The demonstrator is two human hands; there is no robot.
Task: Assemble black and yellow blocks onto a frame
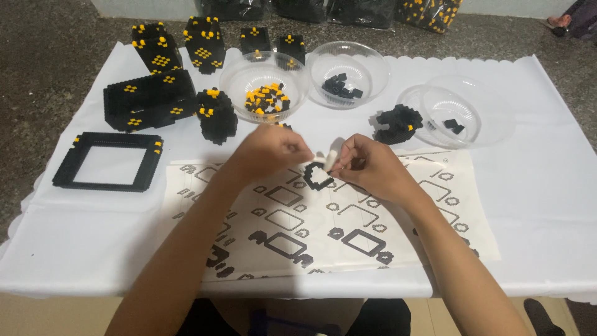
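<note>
Far left: we see a flat black square frame (107, 160) with yellow corner studs lying on the white-covered worktop (547, 205), and behind it a long black block build (149, 99) with yellow spots.
Back left: several smaller black-and-yellow block builds (204, 43) stand near the rear edge; a rounded one (217, 115) sits just beside the long build.
Centre back: a clear bowl (264, 84) holds yellow and black pieces; the next clear bowl (348, 73) holds black pieces only.
Left hand (270, 151): our fingers are pinched together over the small black ring of bricks (318, 176); what they grip we cannot tell.
Black ring: it lies on the printed instruction sheet (323, 218), between both hands.
Right hand (367, 163): closed on a small white tool (329, 160), its tip just beside the ring.
Right: a small black build (398, 123) sits beside a clear bowl (448, 112) with a few black pieces.
</note>
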